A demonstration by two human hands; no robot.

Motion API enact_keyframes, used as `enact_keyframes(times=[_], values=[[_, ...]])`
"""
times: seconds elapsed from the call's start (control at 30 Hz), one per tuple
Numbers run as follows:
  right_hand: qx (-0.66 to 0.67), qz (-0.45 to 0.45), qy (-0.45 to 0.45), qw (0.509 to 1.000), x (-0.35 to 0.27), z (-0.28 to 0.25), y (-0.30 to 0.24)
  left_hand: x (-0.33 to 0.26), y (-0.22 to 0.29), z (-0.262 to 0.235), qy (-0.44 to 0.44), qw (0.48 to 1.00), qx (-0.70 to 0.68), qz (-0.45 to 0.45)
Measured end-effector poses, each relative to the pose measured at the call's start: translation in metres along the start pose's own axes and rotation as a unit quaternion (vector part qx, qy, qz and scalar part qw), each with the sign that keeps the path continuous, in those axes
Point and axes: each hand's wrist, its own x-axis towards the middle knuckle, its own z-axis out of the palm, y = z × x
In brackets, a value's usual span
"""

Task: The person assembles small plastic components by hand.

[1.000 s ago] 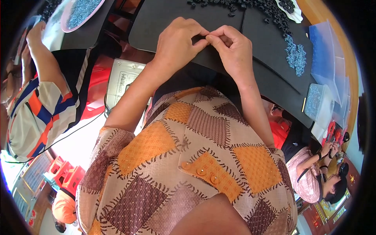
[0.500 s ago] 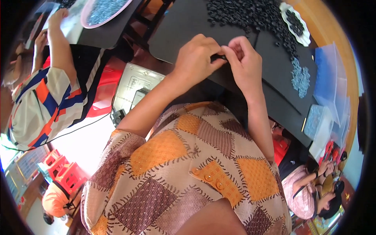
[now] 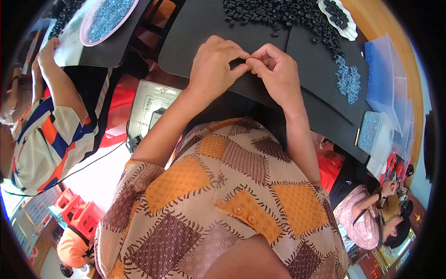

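Over the near edge of the black table, my left hand and my right hand meet at their fingertips. Both are closed in a pinch, thumbs against forefingers. Whatever they hold is small and hidden by the fingers. Beyond them spreads a large heap of small black ring-like parts. To the right of my right hand lies a loose patch of small pale-blue clear pieces.
A white scalloped dish of black parts stands at the far right. Along the right edge are translucent bins and a clear box of pale-blue pieces. At left, a co-worker sits by a pink-rimmed tray; another person sits at lower right.
The whole view has shifted, so the table contents appear lower and further left. My fingertips have drawn closer together; a small black part that showed between them is now covered.
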Motion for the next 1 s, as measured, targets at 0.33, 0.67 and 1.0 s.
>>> enact_keyframes(times=[0.33,0.67,1.0], values=[[-0.021,-0.100,0.047,0.994,0.013,-0.008,-0.003,-0.003,-0.004,0.003,0.022,0.999,0.019,0.027],[-0.072,-0.449,0.314,0.833,0.047,0.011,-0.070,-0.001,-0.001,0.001,0.020,1.000,0.006,0.022],[-0.303,-0.408,0.196,0.839,0.060,0.039,-0.026,0.004,0.000,0.003,0.023,0.998,-0.066,0.006]])
